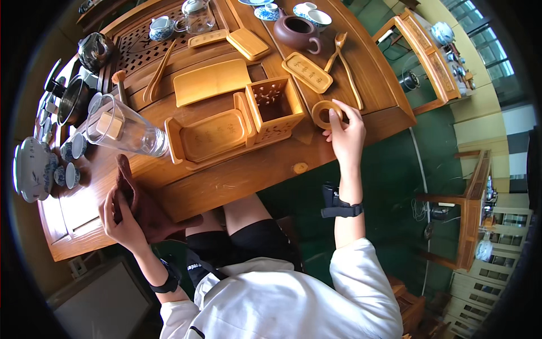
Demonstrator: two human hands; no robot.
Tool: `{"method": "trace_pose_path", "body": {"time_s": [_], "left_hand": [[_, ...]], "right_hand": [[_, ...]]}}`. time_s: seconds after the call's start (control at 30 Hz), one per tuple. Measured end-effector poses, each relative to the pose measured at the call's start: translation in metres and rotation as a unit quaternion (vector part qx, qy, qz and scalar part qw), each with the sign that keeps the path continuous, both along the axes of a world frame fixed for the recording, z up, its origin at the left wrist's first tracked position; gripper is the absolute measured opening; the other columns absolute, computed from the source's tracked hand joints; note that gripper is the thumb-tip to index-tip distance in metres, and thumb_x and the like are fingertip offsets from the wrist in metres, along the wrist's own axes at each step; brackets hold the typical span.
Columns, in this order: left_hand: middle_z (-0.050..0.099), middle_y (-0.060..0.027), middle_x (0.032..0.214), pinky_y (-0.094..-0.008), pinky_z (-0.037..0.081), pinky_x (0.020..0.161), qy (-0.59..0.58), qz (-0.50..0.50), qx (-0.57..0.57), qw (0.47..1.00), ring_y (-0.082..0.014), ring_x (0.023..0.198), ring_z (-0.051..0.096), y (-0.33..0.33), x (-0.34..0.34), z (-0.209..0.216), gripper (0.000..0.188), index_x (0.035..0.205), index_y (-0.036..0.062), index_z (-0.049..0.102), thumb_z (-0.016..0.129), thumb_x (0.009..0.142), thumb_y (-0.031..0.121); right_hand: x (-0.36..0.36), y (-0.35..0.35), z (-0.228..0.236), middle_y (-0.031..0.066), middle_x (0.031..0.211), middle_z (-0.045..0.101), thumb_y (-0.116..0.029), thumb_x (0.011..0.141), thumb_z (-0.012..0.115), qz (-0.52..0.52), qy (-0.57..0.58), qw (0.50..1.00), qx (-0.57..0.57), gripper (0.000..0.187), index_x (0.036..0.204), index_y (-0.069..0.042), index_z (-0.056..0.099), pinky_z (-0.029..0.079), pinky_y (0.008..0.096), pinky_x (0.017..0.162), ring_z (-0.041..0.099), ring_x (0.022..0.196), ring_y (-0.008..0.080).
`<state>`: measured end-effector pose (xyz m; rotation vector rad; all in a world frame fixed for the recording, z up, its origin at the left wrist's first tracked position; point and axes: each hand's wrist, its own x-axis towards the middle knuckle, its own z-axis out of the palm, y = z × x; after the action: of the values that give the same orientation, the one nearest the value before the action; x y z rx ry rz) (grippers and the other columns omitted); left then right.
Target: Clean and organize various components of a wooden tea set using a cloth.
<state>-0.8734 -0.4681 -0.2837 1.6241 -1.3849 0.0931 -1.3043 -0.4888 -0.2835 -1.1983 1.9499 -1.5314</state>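
Note:
My right hand point(344, 135) grips a round wooden ring point(326, 113) at the right front edge of the wooden tea table point(237, 181). My left hand point(121, 217) holds a dark brown cloth point(141, 200) against the table's near left edge. Between the hands stand a square carved wooden holder point(275, 107) and a shallow wooden tray point(212, 135). A tall clear glass vessel point(121, 129) with a wooden stopper lies just beyond my left hand.
A brown clay teapot point(296, 33), flat wooden trays, wooden scoops and tongs, a glass pitcher and blue-and-white cups cover the far side. A metal pot and more blue-and-white cups and plates sit at the left. Other wooden tables stand on the green floor at right.

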Motion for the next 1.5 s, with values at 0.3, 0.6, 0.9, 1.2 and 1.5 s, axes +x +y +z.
{"method": "trace_pose_path", "body": {"time_s": [0.3,0.6,0.9,1.2,1.5], "left_hand": [[0.062,-0.0052,0.091,-0.0262,0.045,0.075,0.051,-0.040,0.016,0.998,-0.0138,0.081,0.058,-0.001,0.008,-0.004,0.019,0.104,-0.0006,0.067,0.062,0.085,-0.002],[0.061,-0.0042,0.085,-0.0250,0.042,0.069,0.060,-0.065,0.001,0.996,-0.0125,0.074,0.051,-0.002,0.003,-0.003,0.016,0.100,-0.0013,0.068,0.065,0.084,0.000],[0.063,-0.0047,0.087,-0.0242,0.043,0.072,0.082,-0.085,0.003,0.993,-0.0124,0.076,0.053,-0.001,0.002,0.003,0.016,0.099,-0.0013,0.068,0.066,0.083,0.000],[0.065,-0.0079,0.093,-0.0253,0.044,0.080,0.100,-0.095,0.040,0.990,-0.0144,0.086,0.059,0.001,0.004,0.005,0.017,0.101,-0.0037,0.066,0.063,0.085,0.000],[0.063,-0.0077,0.088,-0.0251,0.046,0.077,0.133,-0.132,0.017,0.982,-0.0146,0.082,0.060,-0.001,0.003,0.006,0.017,0.099,-0.0020,0.068,0.065,0.083,-0.001]], "right_hand": [[-0.029,-0.005,0.007,0.0106,0.094,0.061,-0.027,0.085,0.070,-0.095,0.215,0.972,-0.009,0.033,0.106,-0.003,0.063,0.047,0.0309,0.054,0.057,0.056,0.0158],[-0.089,-0.022,-0.007,0.0121,0.098,0.069,-0.025,0.077,0.076,-0.096,0.318,0.941,0.067,0.053,0.122,-0.008,0.054,0.053,0.0380,0.073,0.067,0.081,0.0255],[-0.113,-0.020,-0.005,0.0169,0.086,0.070,-0.003,0.081,0.070,-0.074,0.254,0.963,-0.045,0.027,0.106,0.001,0.062,0.057,0.0320,0.069,0.070,0.077,0.0219],[-0.054,-0.002,0.118,0.0141,0.095,0.067,-0.009,0.090,0.064,-0.006,0.055,0.960,-0.276,0.022,0.107,0.004,0.060,0.054,0.0241,0.071,0.064,0.079,0.0131],[0.003,-0.023,0.148,0.0092,0.095,0.069,-0.018,0.095,0.058,0.130,0.154,0.946,-0.255,0.024,0.112,0.000,0.061,0.046,0.0205,0.070,0.061,0.084,0.0081]]}}
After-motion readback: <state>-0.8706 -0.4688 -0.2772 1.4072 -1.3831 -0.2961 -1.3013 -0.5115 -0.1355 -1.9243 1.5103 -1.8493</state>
